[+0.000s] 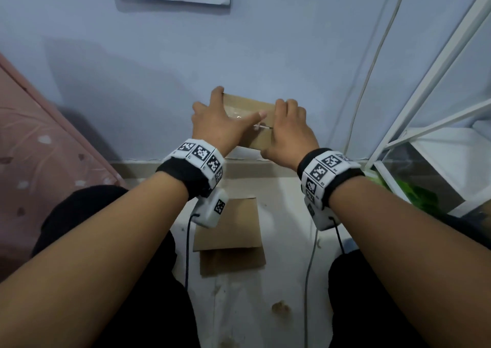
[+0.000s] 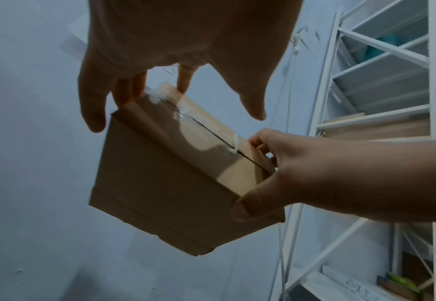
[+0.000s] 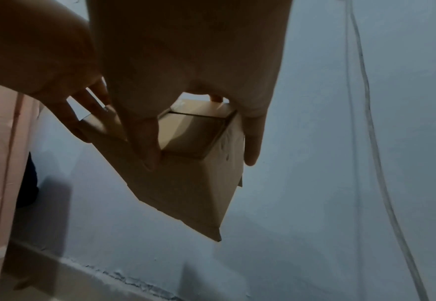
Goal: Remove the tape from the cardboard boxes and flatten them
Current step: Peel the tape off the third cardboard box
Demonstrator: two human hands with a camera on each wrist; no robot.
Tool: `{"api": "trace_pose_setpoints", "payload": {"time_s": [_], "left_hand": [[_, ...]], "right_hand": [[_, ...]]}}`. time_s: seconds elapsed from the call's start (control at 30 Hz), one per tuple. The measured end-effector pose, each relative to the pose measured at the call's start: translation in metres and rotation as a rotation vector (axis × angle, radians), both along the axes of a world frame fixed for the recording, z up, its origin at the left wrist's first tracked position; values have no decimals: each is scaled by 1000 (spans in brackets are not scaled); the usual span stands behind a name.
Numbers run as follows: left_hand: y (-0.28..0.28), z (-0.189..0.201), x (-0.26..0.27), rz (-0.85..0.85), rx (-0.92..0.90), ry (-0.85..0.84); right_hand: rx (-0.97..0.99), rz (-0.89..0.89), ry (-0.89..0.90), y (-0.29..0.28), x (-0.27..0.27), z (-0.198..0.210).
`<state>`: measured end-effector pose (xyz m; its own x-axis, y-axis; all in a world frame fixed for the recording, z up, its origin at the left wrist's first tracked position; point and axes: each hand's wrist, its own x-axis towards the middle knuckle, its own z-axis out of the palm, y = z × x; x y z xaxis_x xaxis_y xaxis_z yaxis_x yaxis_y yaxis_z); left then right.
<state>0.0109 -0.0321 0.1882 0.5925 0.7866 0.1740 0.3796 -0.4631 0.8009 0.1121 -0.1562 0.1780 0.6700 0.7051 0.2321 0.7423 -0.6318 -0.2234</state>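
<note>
I hold a small brown cardboard box (image 1: 248, 105) in the air in front of the wall, with both hands. My left hand (image 1: 219, 124) grips its left end, fingers curled over the far edge and thumb stretched across the top. At the right end my right hand (image 1: 289, 132) has its fingers over the top and its thumb against the near side (image 2: 247, 205). Clear tape (image 2: 175, 126) runs along the top seam, with a crumpled white bit (image 2: 233, 146) near the right hand. In the right wrist view the box (image 3: 191, 183) hangs below both hands.
Flattened cardboard pieces (image 1: 228, 230) lie on the pale floor between my knees. A white metal shelf rack (image 1: 425, 87) stands at the right with green leaves (image 1: 414, 193) at its base. Pink bedding (image 1: 39, 140) is at the left. A cable (image 1: 372, 68) hangs down the wall.
</note>
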Motion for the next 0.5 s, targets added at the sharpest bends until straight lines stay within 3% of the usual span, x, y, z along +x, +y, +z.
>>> {"api": "trace_pose_setpoints", "payload": {"time_s": [0.2,0.37,0.5], "left_hand": [[32,23,34,48,-44,115],[58,3,25,-44,-50,243],[75,9,11,-37,-20,183]], "right_hand": [[-49,66,-143,32,21,27],[-100,158,-67,40,27,4],[-83,192,-37,50,22,6]]}}
